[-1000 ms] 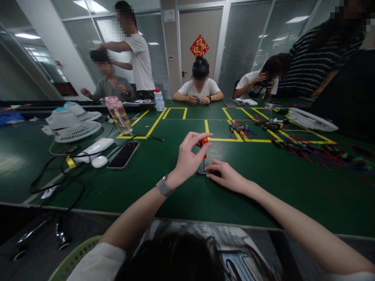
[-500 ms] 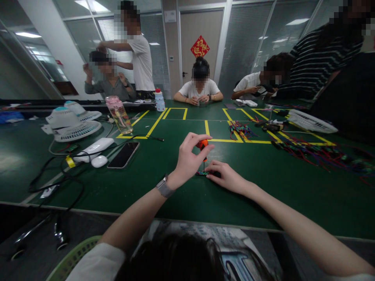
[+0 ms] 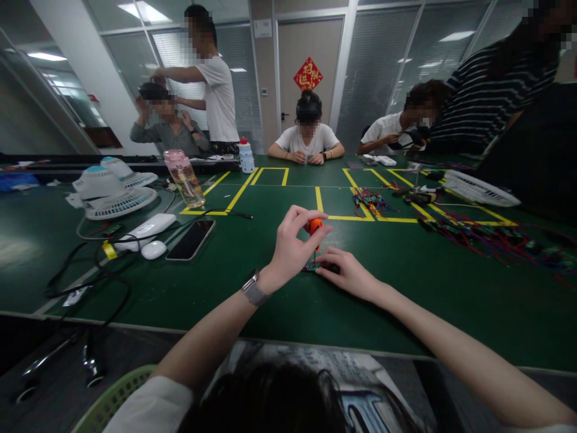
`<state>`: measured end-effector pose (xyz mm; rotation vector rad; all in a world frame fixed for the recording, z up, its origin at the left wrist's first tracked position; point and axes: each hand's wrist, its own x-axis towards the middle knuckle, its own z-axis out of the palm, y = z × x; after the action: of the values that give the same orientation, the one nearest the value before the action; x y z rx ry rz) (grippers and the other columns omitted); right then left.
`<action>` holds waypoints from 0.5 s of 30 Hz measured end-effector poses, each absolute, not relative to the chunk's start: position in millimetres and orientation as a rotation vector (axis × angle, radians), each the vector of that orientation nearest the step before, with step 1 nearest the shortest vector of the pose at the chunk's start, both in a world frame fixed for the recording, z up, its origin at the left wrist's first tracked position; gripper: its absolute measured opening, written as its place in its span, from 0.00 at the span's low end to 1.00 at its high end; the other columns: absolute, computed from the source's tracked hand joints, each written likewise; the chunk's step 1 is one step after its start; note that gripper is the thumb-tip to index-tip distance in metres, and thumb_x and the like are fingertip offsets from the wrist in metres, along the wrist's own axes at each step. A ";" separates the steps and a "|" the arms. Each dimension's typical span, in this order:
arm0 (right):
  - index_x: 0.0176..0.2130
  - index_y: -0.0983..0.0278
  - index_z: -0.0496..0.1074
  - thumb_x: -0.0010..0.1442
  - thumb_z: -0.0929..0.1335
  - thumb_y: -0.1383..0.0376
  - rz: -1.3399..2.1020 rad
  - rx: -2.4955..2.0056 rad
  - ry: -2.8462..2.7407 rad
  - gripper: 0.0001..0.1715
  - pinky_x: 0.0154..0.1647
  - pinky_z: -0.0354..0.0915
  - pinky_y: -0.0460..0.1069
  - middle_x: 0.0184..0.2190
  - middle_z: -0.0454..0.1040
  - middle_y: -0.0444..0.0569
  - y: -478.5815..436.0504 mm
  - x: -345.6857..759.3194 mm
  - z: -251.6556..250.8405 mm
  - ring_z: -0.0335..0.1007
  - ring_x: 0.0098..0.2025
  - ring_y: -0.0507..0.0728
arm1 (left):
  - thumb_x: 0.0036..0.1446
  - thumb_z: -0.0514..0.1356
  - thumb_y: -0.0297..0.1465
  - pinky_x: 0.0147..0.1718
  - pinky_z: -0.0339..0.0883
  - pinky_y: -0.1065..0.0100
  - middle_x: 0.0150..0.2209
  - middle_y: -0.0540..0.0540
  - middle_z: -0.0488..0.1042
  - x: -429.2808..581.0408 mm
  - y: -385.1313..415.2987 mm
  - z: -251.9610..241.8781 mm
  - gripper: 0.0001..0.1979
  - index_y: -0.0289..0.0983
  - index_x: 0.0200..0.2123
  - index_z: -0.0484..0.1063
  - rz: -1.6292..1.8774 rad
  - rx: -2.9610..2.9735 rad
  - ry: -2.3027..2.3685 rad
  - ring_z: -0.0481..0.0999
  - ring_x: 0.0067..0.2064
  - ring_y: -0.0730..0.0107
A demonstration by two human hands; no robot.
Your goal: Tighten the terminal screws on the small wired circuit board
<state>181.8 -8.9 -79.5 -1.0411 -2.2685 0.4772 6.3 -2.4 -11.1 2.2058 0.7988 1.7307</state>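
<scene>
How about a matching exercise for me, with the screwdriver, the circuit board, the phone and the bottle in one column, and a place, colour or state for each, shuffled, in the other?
Things:
1. screwdriver
2. circuit board
3. phone
4. bottle

Place, colour or state:
A. lying flat, with a dark screen
B. at the fingertips of the right hand
C. standing, with a pink top
D. orange handle, held in the left hand

Right pairs: 1-D, 2-B, 3-A, 4-C
</scene>
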 end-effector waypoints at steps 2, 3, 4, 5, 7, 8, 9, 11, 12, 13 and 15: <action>0.41 0.63 0.77 0.61 0.69 0.63 0.453 -1.020 -2.199 0.09 0.39 0.69 0.51 0.36 0.73 0.50 -8.6 179.3 -80.5 0.72 0.37 0.56 | 0.58 0.63 0.30 0.38 0.66 0.69 0.35 0.49 0.70 7.0 -3.2 -10.6 0.05 0.38 0.38 0.74 1.726 2.203 0.796 0.70 0.37 0.72; 0.40 0.63 0.77 0.60 0.70 0.62 0.448 -0.999 -2.153 0.09 0.40 0.69 0.51 0.37 0.74 0.50 -8.3 177.9 -80.9 0.72 0.38 0.57 | 0.58 0.63 0.30 0.38 0.66 0.69 0.35 0.49 0.69 7.4 -4.0 -10.8 0.04 0.38 0.38 0.74 1.724 2.201 0.791 0.70 0.37 0.72; 0.38 0.63 0.77 0.60 0.70 0.61 0.447 -0.977 -2.108 0.09 0.41 0.69 0.51 0.36 0.75 0.51 -8.0 176.5 -81.3 0.73 0.38 0.57 | 0.58 0.63 0.30 0.38 0.66 0.70 0.35 0.49 0.69 7.6 -4.9 -11.3 0.04 0.38 0.38 0.73 1.722 2.201 0.785 0.70 0.37 0.72; 0.36 0.63 0.77 0.60 0.70 0.60 0.447 -0.957 -2.067 0.09 0.41 0.69 0.52 0.35 0.75 0.50 -7.6 175.2 -81.6 0.73 0.37 0.57 | 0.57 0.63 0.30 0.38 0.66 0.70 0.35 0.49 0.69 7.7 -5.9 -12.2 0.04 0.38 0.38 0.73 1.721 2.203 0.782 0.70 0.37 0.72; 0.32 0.63 0.78 0.61 0.69 0.59 0.446 -0.938 -2.012 0.11 0.39 0.70 0.52 0.32 0.76 0.50 -6.9 172.8 -81.8 0.74 0.35 0.57 | 0.58 0.63 0.30 0.38 0.66 0.69 0.34 0.49 0.69 7.4 -7.1 -14.3 0.04 0.38 0.37 0.73 1.721 2.218 0.782 0.70 0.36 0.72; 0.32 0.63 0.78 0.61 0.69 0.59 0.445 -0.937 -1.998 0.12 0.39 0.70 0.52 0.31 0.77 0.50 -6.6 171.9 -81.8 0.74 0.34 0.57 | 0.58 0.63 0.31 0.38 0.67 0.69 0.34 0.49 0.69 7.2 -7.0 -14.7 0.05 0.38 0.38 0.73 1.714 2.238 0.788 0.70 0.36 0.72; 0.31 0.63 0.78 0.61 0.69 0.58 0.443 -0.939 -1.990 0.12 0.39 0.70 0.52 0.31 0.77 0.50 -6.5 171.2 -81.6 0.74 0.34 0.57 | 0.58 0.62 0.32 0.38 0.67 0.68 0.35 0.49 0.68 7.0 -6.4 -14.2 0.05 0.38 0.39 0.73 1.714 2.263 0.798 0.70 0.37 0.71; 0.31 0.63 0.78 0.62 0.69 0.58 0.441 -0.941 -1.983 0.13 0.39 0.70 0.52 0.31 0.78 0.51 -6.5 170.4 -81.4 0.75 0.34 0.57 | 0.60 0.61 0.33 0.40 0.68 0.66 0.37 0.47 0.69 7.1 -4.7 -8.3 0.08 0.38 0.42 0.73 1.746 2.328 0.812 0.71 0.40 0.69; 0.31 0.63 0.78 0.62 0.68 0.58 0.439 -0.940 -1.979 0.13 0.39 0.70 0.52 0.31 0.78 0.51 -6.8 170.4 -81.3 0.75 0.34 0.57 | 0.61 0.59 0.33 0.41 0.68 0.65 0.39 0.45 0.69 7.2 -4.8 -3.1 0.10 0.38 0.45 0.72 1.781 2.366 0.810 0.71 0.42 0.67; 0.31 0.63 0.78 0.62 0.68 0.58 0.434 -0.940 -1.976 0.13 0.38 0.70 0.52 0.31 0.78 0.51 -7.1 170.4 -81.3 0.75 0.34 0.57 | 0.62 0.57 0.32 0.42 0.69 0.64 0.40 0.44 0.69 7.2 -6.8 2.9 0.11 0.38 0.47 0.71 1.836 2.409 0.791 0.71 0.43 0.66; 0.32 0.63 0.78 0.63 0.67 0.59 0.438 -0.950 -2.015 0.14 0.38 0.70 0.52 0.32 0.78 0.51 -8.2 170.7 -81.6 0.74 0.34 0.58 | 0.63 0.53 0.28 0.41 0.70 0.63 0.40 0.43 0.72 4.3 -21.4 11.1 0.12 0.38 0.47 0.71 1.923 2.522 0.687 0.72 0.42 0.65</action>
<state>170.7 -8.2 -81.6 -0.9503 -2.0150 0.4377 4.3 -21.4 11.1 2.5223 0.6868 1.9228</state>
